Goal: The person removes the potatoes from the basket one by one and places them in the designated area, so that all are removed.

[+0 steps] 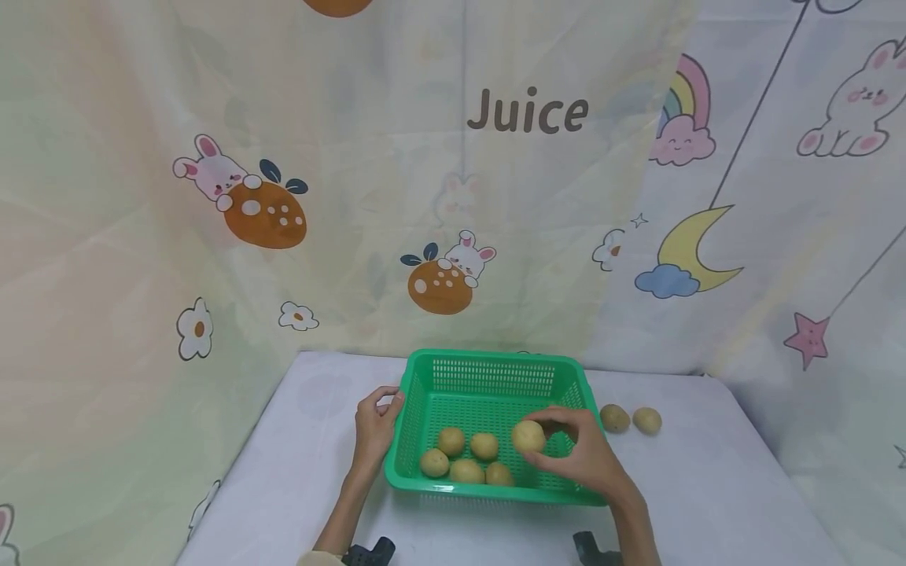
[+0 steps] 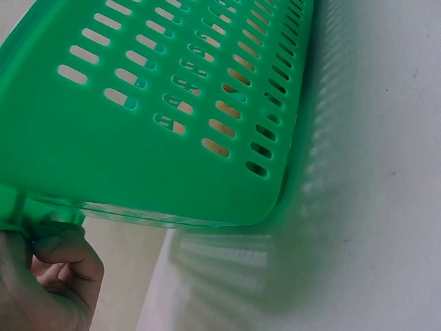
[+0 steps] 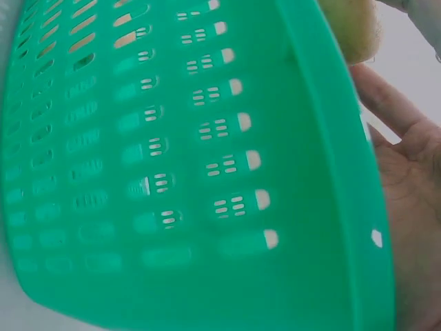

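A green plastic basket with slotted walls stands on the table, and several potatoes lie in its near left part. My left hand grips the basket's left rim; in the left wrist view its fingers are curled at the rim's edge. Between thumb and fingers, my right hand holds another potato above the right half of the basket. In the right wrist view, the basket wall hides part of that hand, and the held potato shows only partly at the top.
Two more potatoes, one darker and one paler, lie on the white-covered table right of the basket. A printed curtain hangs behind the table's far edge and along its sides.
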Action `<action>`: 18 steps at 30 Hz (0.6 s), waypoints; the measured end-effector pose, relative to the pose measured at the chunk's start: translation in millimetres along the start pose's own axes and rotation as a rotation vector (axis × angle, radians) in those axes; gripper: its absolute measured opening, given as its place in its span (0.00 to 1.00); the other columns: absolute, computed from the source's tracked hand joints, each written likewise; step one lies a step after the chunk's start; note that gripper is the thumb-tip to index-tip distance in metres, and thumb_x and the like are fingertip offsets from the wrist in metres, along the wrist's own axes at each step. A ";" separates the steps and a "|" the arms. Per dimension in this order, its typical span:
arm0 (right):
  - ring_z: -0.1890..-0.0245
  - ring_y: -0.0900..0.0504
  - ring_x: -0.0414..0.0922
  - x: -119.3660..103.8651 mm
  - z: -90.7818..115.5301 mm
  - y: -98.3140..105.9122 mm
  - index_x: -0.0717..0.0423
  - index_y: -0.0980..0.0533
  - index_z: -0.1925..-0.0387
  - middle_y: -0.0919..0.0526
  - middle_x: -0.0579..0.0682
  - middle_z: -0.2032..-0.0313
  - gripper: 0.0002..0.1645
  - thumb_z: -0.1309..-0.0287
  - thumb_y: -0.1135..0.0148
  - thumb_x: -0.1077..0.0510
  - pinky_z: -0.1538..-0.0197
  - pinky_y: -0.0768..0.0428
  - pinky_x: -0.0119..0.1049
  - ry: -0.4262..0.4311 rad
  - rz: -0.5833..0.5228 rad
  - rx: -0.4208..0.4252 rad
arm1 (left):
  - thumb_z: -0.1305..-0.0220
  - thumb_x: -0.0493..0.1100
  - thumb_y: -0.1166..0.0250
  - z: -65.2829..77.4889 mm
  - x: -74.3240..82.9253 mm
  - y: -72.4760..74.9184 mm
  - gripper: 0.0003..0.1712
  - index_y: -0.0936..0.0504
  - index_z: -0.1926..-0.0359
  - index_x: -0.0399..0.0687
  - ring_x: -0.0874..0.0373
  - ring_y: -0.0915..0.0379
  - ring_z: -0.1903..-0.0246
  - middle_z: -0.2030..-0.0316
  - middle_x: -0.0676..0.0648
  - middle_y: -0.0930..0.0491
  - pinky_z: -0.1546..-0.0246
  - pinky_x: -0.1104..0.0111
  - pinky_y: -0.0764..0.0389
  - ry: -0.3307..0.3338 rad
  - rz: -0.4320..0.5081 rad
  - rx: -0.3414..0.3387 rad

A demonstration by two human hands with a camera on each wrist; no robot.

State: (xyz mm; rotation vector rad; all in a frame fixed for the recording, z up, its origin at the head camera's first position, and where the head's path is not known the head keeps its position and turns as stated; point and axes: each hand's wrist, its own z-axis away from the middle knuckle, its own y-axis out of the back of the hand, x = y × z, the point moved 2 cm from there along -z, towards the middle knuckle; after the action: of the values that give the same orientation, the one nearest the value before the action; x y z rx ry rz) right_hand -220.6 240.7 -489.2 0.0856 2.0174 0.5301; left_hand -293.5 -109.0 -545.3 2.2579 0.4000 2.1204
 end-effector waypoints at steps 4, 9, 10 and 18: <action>0.60 0.12 0.43 1.5 3.1 3.7 0.48 0.12 0.46 0.06 0.49 0.54 0.22 0.42 0.18 0.64 0.53 0.12 0.38 0.001 -0.024 -0.017 | 0.17 0.44 0.38 -0.3 -1.2 0.7 0.17 0.15 0.40 0.36 0.56 0.12 0.77 0.69 0.35 0.08 0.76 0.71 0.16 -0.004 -0.006 0.004; 0.59 0.12 0.42 3.4 7.3 11.1 0.50 0.12 0.45 0.06 0.50 0.53 0.23 0.41 0.19 0.64 0.53 0.13 0.37 -0.002 -0.014 -0.013 | 0.17 0.44 0.38 -1.2 -1.8 1.9 0.17 0.15 0.40 0.35 0.56 0.14 0.78 0.71 0.35 0.09 0.77 0.71 0.17 -0.018 -0.004 0.004; 0.59 0.12 0.42 3.5 8.4 12.7 0.50 0.12 0.45 0.07 0.50 0.52 0.23 0.42 0.19 0.64 0.53 0.13 0.37 -0.005 -0.011 -0.009 | 0.17 0.44 0.38 -1.4 -2.0 1.9 0.17 0.15 0.40 0.35 0.56 0.15 0.79 0.71 0.35 0.09 0.77 0.71 0.18 -0.019 -0.001 0.002; 0.59 0.13 0.43 5.9 17.1 20.9 0.50 0.13 0.44 0.07 0.49 0.52 0.24 0.42 0.19 0.65 0.52 0.13 0.37 -0.022 -0.002 0.009 | 0.17 0.43 0.38 -2.1 -3.0 0.4 0.16 0.15 0.40 0.35 0.58 0.16 0.79 0.72 0.36 0.09 0.77 0.71 0.18 -0.017 -0.002 -0.003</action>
State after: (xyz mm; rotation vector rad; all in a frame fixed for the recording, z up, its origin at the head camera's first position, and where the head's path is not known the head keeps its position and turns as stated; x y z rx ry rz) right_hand -212.3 266.8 -492.4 0.0947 1.9985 0.5162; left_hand -295.6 -110.3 -548.0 2.2713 0.3974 2.0979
